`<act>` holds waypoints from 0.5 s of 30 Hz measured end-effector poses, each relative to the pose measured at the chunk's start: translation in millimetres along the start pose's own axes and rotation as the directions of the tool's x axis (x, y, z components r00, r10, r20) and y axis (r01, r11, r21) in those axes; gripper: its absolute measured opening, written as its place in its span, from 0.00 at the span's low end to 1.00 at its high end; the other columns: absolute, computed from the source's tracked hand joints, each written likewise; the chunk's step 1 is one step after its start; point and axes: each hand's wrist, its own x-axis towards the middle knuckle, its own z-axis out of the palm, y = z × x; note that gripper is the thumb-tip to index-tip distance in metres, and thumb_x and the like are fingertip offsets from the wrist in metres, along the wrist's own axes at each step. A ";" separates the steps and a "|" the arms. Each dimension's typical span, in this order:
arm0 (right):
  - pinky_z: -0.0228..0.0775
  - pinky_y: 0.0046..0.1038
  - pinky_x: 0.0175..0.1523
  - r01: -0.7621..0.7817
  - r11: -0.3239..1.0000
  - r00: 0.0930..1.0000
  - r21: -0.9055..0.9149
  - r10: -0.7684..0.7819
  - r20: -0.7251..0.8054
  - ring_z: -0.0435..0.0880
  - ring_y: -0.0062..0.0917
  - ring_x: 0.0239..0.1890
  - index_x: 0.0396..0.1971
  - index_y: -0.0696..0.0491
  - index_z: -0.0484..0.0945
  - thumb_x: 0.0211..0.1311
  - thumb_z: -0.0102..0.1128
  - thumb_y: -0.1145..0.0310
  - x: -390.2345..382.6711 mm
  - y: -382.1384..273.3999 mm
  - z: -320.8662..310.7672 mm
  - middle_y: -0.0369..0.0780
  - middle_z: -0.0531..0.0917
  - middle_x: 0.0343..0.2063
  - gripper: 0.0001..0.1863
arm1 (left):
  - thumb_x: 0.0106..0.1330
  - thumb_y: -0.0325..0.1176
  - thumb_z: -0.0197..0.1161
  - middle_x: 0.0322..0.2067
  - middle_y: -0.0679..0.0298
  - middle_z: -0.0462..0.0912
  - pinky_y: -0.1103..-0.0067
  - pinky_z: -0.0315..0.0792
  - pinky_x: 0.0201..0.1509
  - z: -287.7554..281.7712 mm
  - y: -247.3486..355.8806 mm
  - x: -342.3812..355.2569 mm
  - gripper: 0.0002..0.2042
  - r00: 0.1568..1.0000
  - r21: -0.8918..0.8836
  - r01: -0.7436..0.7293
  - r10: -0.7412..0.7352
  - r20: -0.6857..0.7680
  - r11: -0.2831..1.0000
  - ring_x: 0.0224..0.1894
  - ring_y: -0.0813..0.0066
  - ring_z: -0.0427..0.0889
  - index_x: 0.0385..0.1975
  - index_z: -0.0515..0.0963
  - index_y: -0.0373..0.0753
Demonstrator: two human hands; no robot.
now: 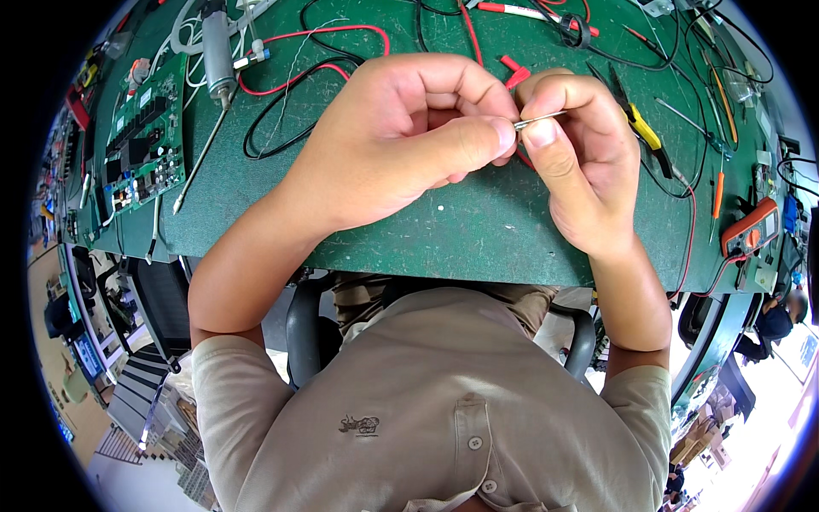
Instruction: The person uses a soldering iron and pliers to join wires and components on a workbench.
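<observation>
My left hand (409, 141) and my right hand (584, 158) meet above the green mat. Between them is a thin metal pin (537, 119), its slim end slanting up to the right. My left thumb and forefinger pinch its thicker end. The right thumb and forefinger close on the slimmer part. Exactly what kind of pin it is cannot be made out, and most of it is covered by fingertips. Just behind the hands lies a red clip (514, 72), with red wire partly hidden by my fingers.
A green circuit board (147, 136) and a grey cylindrical tool (217, 51) lie left on the green mat (444, 243). Yellow-and-black pliers (644, 128), an orange-handled screwdriver (717, 194) and an orange multimeter (751, 229) are right. Red and black leads (367, 31) loop across the back.
</observation>
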 end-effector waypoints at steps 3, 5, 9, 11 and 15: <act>0.73 0.19 0.40 0.002 1.000 1.000 0.004 -0.002 -0.006 0.78 0.16 0.34 0.42 0.58 0.72 0.70 0.54 0.71 -0.3 0.8 1.2 0.36 0.78 0.33 0.07 | 0.67 0.30 0.60 0.27 0.66 0.80 0.89 0.58 0.21 -0.3 0.2 0.0 0.06 1.000 0.003 0.010 -0.010 0.001 1.000 0.20 0.90 0.66 0.35 0.76 0.34; 0.73 0.20 0.40 0.001 1.000 1.000 0.020 0.000 -0.014 0.78 0.16 0.34 0.42 0.58 0.72 0.70 0.54 0.71 -0.3 1.0 1.7 0.36 0.78 0.33 0.07 | 0.67 0.31 0.61 0.27 0.65 0.80 0.89 0.58 0.21 -0.5 0.2 -0.1 0.06 1.000 -0.002 0.021 -0.021 0.000 1.000 0.20 0.90 0.66 0.35 0.76 0.34; 0.73 0.19 0.40 -0.002 0.999 1.000 0.041 0.003 -0.009 0.78 0.16 0.34 0.42 0.58 0.72 0.70 0.54 0.71 -0.1 1.1 3.2 0.36 0.78 0.33 0.07 | 0.67 0.32 0.61 0.28 0.64 0.82 0.90 0.57 0.21 -0.4 -1.0 0.0 0.06 0.999 -0.012 0.038 -0.038 -0.004 0.999 0.20 0.90 0.66 0.35 0.77 0.35; 0.73 0.19 0.40 -0.001 0.999 1.000 0.039 0.001 -0.008 0.78 0.15 0.34 0.41 0.58 0.72 0.70 0.54 0.72 -0.2 1.7 3.2 0.35 0.78 0.33 0.07 | 0.67 0.32 0.60 0.29 0.63 0.82 0.89 0.57 0.20 -0.7 -0.3 0.2 0.06 0.999 -0.016 0.043 -0.043 0.002 0.999 0.20 0.90 0.67 0.35 0.77 0.35; 0.74 0.19 0.40 -0.024 0.998 1.000 0.058 0.025 -0.019 0.79 0.15 0.34 0.41 0.59 0.73 0.70 0.54 0.72 0.4 1.8 2.0 0.35 0.78 0.32 0.06 | 0.68 0.31 0.59 0.29 0.62 0.82 0.89 0.57 0.18 -1.3 0.8 0.9 0.06 0.999 -0.054 0.050 -0.050 0.003 0.997 0.19 0.89 0.68 0.34 0.77 0.34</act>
